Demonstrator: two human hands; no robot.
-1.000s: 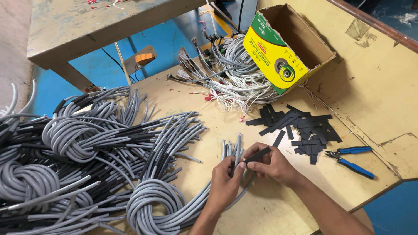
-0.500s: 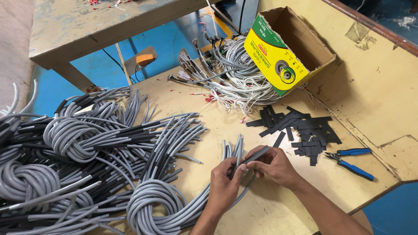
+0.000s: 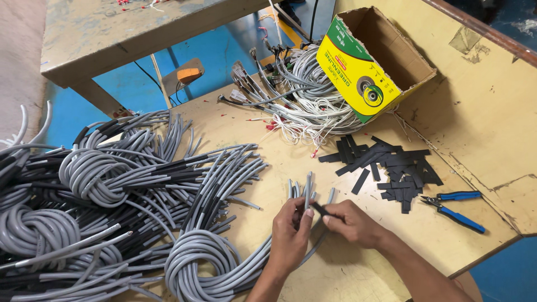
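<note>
- My left hand point(image 3: 291, 229) was closed around a small bunch of grey cables point(image 3: 305, 193), their cut ends standing up toward twelve o'clock, so one end stayed steady and clear of the rest.
- My right hand point(image 3: 349, 223) pinched a short black sleeve point(image 3: 319, 208) between thumb and fingertips, the other fingers curled in; the sleeve's tip pointed toward nine o'clock, right at the cable end my left thumb pressed.
- Both hands met low on the surface point(image 3: 268, 140), about six o'clock in my view, close to my body where I could see the small ends well.
- The cables I held ran back to a grey coil point(image 3: 196, 263) at seven o'clock, left lying so its weight did not drag.
- The black sleeve strips point(image 3: 391, 162) lay loose at two o'clock, near my right hand, an easy reach.
- Blue-handled pliers point(image 3: 456, 207) rested at three o'clock, just beyond the strips, untouched.
- Cables with black sleeves on them were heaped at nine o'clock point(image 3: 112, 179), well apart from the strips.
- A tipped yellow-and-green cardboard box point(image 3: 363, 72) at one o'clock lay against thin white wires point(image 3: 302, 106).
</note>
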